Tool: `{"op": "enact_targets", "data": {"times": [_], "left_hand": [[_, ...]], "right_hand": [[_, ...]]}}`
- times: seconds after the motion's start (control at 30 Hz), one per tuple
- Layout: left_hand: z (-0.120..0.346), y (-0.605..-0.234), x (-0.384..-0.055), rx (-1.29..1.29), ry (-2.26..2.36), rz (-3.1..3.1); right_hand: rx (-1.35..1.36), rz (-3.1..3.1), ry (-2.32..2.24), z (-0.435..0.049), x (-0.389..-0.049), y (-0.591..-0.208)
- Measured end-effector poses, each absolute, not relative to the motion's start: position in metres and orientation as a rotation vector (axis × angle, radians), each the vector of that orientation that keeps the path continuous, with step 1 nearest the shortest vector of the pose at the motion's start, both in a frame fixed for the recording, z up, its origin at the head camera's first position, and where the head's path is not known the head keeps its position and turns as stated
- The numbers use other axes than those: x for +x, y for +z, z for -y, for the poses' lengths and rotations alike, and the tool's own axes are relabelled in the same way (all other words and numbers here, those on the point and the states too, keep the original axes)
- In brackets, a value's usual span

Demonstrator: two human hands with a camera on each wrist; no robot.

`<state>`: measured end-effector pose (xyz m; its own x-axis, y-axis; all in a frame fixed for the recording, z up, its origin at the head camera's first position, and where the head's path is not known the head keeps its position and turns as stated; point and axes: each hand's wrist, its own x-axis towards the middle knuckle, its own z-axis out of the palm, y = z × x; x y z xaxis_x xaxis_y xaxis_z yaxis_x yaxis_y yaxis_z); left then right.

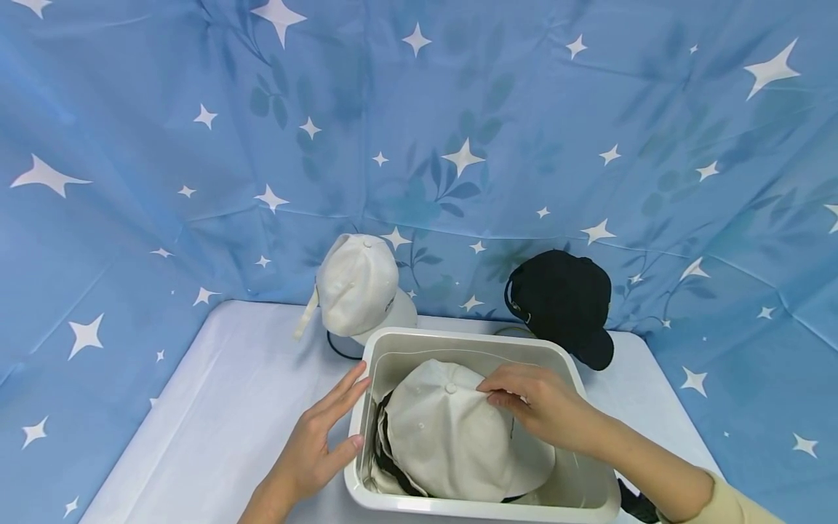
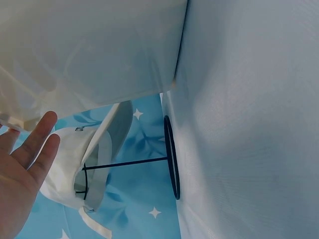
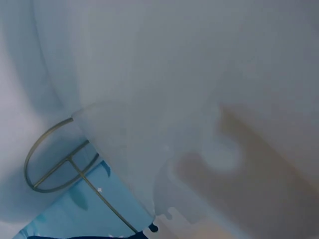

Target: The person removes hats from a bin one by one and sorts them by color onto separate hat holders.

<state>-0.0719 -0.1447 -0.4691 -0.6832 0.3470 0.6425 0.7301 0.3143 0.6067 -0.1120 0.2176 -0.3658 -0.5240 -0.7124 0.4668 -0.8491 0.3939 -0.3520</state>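
Observation:
A white cap (image 1: 452,429) lies crown up in a light plastic bin (image 1: 471,342), over other caps whose black and cream edges (image 1: 393,462) show at its left. My right hand (image 1: 540,404) reaches over the bin's right side and pinches the white cap's crown between thumb and fingers, just right of the top button. My left hand (image 1: 321,433) is at the bin's left rim, fingers spread and nearly straight, thumb near the rim. The left wrist view shows its fingers (image 2: 37,149) beside the bin's wall (image 2: 99,59). The right wrist view does not show my right hand.
Behind the bin, another white cap (image 1: 356,284) hangs on a black wire stand (image 2: 172,157). A black cap (image 1: 563,302) stands back right, near a gold wire stand (image 3: 65,159). A dark object (image 1: 635,502) lies by my right forearm. Blue star-patterned cloth (image 1: 419,145) borders the white table (image 1: 216,407).

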Motion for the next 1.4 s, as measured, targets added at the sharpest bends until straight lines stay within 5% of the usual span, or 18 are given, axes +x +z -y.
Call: {"op": "enact_targets", "data": {"times": [1.4], "left_hand": [[0.141, -0.469, -0.072, -0.967, -1.379, 2.161]], "right_hand": [[1.364, 2.263, 0.680, -0.226, -0.116, -0.302]]}}
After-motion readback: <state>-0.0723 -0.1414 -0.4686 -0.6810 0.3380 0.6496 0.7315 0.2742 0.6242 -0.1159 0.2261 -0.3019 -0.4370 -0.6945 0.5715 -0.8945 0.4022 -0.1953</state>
